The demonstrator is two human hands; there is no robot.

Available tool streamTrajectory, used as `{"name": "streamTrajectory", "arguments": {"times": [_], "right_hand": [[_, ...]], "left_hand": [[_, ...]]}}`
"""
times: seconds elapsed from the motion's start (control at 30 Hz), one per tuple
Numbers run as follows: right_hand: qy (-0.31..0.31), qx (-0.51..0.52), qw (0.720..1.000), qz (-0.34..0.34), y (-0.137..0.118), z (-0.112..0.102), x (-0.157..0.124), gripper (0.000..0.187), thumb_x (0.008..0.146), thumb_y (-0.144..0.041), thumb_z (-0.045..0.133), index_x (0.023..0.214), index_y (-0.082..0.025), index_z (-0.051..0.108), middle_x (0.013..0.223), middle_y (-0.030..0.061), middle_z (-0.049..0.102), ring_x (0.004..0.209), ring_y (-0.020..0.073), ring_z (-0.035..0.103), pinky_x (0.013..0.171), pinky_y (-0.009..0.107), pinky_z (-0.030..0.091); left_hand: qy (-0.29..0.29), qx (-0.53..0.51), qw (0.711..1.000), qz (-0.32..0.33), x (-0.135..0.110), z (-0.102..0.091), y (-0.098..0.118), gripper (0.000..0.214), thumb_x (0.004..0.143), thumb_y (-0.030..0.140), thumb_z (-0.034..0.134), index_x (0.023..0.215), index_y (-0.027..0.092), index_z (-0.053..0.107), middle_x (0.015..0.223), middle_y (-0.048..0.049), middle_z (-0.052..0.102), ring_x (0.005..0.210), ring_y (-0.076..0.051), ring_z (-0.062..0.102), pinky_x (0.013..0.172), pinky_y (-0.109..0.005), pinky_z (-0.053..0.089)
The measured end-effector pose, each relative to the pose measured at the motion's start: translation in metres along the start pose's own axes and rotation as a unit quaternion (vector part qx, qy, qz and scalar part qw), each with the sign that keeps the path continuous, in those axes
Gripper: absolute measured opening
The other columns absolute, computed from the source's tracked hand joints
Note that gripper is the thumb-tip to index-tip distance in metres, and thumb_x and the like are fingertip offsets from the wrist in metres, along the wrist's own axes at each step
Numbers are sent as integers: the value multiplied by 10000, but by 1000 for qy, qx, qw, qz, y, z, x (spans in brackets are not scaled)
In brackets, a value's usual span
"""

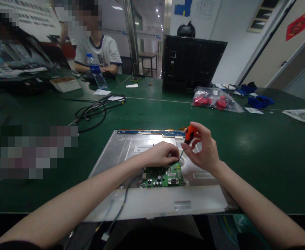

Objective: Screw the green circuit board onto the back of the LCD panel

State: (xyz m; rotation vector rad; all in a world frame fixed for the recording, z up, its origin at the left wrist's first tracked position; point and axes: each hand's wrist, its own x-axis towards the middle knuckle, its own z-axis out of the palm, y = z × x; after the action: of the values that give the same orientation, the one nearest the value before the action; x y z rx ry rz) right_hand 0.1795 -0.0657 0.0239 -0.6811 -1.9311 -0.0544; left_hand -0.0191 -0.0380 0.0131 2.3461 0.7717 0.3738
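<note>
An orange-and-black screwdriver (pixel 190 134) is in my right hand (pixel 206 149), gripped by its handle and tilted. Its tip comes down at the upper right corner of a green circuit board (pixel 162 176). My left hand (pixel 164 153) is closed, its fingertips at the board's upper edge, close to the screwdriver's tip. What those fingers pinch, if anything, is hidden. Beneath the board lies a silver display panel (pixel 121 152) with a blue circuit strip (pixel 152 132) along its far edge. A dark cable (pixel 125 201) runs from the board's left side over the near edge.
On the green table (pixel 259 149), black cables (pixel 95 107) lie coiled at left, near a water bottle (pixel 97 73) and an open box (pixel 65 84). A monitor (pixel 191 64) stands behind a plastic bag (pixel 217 99) with red items. A person (pixel 100 52) sits across the table.
</note>
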Motion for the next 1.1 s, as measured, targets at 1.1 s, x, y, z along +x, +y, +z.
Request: {"name": "streamTrajectory", "arguments": {"times": [1.1], "right_hand": [[27,-12,1000,-9,-6,-1,1,685,885,-120,576,1523,-292,396,947,4,683,604,104,625,485,202,557]], "left_hand": [[2,0,1000,0,-1,0,0,96,848,119,639,869,152,727,777,-13,716,699,-144,610,655,-236,420]]}}
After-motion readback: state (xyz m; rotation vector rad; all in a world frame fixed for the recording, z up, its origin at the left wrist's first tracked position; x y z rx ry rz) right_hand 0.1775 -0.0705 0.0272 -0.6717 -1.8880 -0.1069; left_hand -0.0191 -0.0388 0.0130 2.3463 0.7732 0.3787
